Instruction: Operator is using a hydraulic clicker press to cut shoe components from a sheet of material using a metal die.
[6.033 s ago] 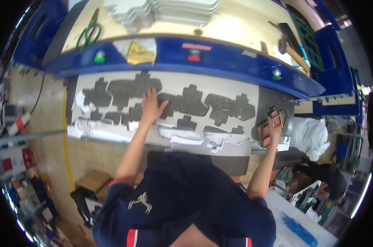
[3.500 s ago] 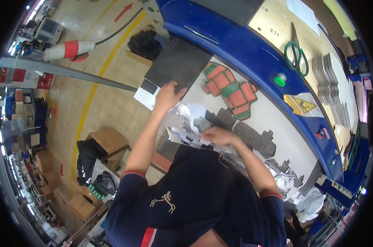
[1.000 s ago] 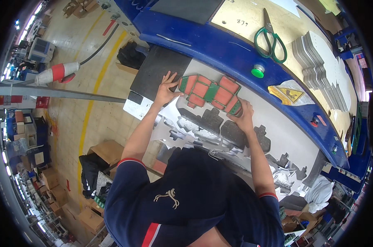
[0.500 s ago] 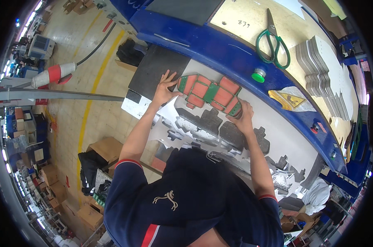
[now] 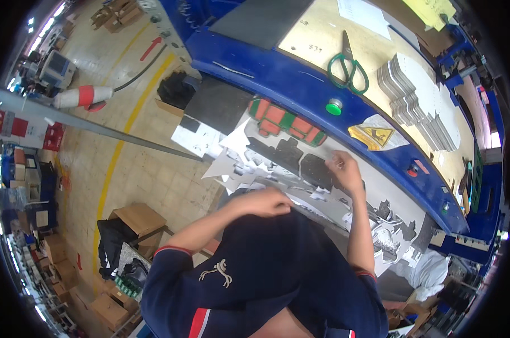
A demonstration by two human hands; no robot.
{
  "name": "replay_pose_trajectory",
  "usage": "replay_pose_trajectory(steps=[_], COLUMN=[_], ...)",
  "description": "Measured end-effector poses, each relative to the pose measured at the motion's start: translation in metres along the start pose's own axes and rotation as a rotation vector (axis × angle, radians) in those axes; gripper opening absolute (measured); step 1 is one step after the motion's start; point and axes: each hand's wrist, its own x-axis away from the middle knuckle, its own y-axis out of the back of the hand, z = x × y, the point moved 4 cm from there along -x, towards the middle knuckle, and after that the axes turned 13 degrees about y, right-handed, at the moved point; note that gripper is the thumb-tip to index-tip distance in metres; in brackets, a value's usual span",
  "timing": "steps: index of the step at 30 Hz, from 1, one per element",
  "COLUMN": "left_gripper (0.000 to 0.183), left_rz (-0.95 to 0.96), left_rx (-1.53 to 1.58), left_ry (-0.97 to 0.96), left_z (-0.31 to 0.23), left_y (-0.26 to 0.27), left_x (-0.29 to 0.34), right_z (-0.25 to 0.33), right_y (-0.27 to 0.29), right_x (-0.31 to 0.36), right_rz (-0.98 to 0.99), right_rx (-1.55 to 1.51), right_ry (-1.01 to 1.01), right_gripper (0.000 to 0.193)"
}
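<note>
A cutting die with red pads and green parts (image 5: 287, 121) lies on a pale sheet (image 5: 336, 145), just below the blue beam; neither hand touches it. My right hand (image 5: 348, 172) is over the sheet, to the right of the die, with its fingers apart and slightly bent, holding nothing visible. Close in front of my chest is my left hand (image 5: 269, 201), its fingers curled in; whatever they may hold is hidden. Beneath and between my hands lie dark cut-out shapes (image 5: 318, 170) and white scraps (image 5: 236, 143).
The blue machine beam (image 5: 300, 84) carries a green push button (image 5: 333, 107) and a yellow warning label (image 5: 376, 133). Green-handled scissors (image 5: 348, 65) and a stack of cut grey-white pieces (image 5: 410, 93) rest on the wooden top beyond. To the left, a grey bar (image 5: 114, 132) crosses above the floor.
Both hands have come off the two ends of the die. My left hand has drawn back to my chest, my right hand slightly nearer to me. The whole view has shifted.
</note>
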Motion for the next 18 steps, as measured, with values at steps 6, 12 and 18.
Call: replay_pose_trajectory(steps=[6, 12, 18], left_gripper=[0.032, 0.035, 0.038], left_rz=[-0.492, -0.743, -0.828], left_rx=[-0.480, -0.409, -0.328], left_ry=[-0.095, -0.159, -0.089], left_z=[0.062, 0.051, 0.021], left_y=[-0.060, -0.037, -0.024], left_x=[-0.066, -0.095, -0.098], right_z=[0.083, 0.084, 0.086], right_y=[0.027, 0.023, 0.016], right_x=[-0.068, -0.078, 0.023], right_rz=[-0.277, -0.397, -0.349], right_rx=[-0.137, -0.139, -0.273], right_ry=[0.202, 0.066, 0.060], right_gripper=[0.029, 0.040, 0.038])
